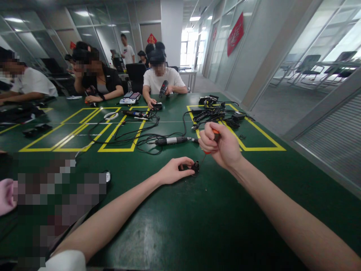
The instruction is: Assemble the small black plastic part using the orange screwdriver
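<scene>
My left hand (176, 170) rests on the green table and pinches a small black part (195, 168) with a short upright cylinder on it. To the right and a little higher, my right hand (221, 145) is wrapped around the orange and black handle of a screwdriver (216, 132). The thin shaft slants down from my fist toward the black part; whether its tip touches the part I cannot tell. Just beyond my hands lies a silver and black electric screwdriver (172, 140) with its cable.
A heap of black cables and adapters (216, 113) lies within yellow tape at the back right. Loose cables (121, 136) cross the middle. Opposite, a co-worker (162, 79) holds a power driver (163, 89). More people sit at the left; a blurred-out area covers the near left.
</scene>
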Tool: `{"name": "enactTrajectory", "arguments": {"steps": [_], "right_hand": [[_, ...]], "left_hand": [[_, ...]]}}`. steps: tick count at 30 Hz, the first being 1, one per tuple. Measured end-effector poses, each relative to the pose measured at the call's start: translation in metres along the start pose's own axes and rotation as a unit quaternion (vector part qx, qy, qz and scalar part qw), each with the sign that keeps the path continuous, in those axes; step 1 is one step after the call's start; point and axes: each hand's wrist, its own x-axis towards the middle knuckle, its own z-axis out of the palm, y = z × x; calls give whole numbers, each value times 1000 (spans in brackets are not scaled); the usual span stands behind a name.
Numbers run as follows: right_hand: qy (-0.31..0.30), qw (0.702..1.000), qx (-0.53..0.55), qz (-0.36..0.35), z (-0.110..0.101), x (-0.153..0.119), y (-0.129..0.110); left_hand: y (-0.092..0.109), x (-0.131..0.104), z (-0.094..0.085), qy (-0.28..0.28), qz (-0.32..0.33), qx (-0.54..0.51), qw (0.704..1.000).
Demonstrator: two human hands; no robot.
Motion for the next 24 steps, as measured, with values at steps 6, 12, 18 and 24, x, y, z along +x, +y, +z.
{"name": "enactTrajectory", "arguments": {"steps": [6, 12, 18, 24], "right_hand": [[5, 999, 40, -18, 2, -4, 2], [34, 999, 19, -25, 3, -8, 0], [15, 998, 61, -11, -3, -10, 0], [49, 997, 40, -46, 6, -11, 2]], "left_hand": [[0, 0, 0, 0, -1, 4, 1000], [2, 0, 0, -2, -4, 0, 1000], [2, -1, -1, -4, -8, -2, 1000], [1, -1, -1, -6, -3, -3, 1000]]}}
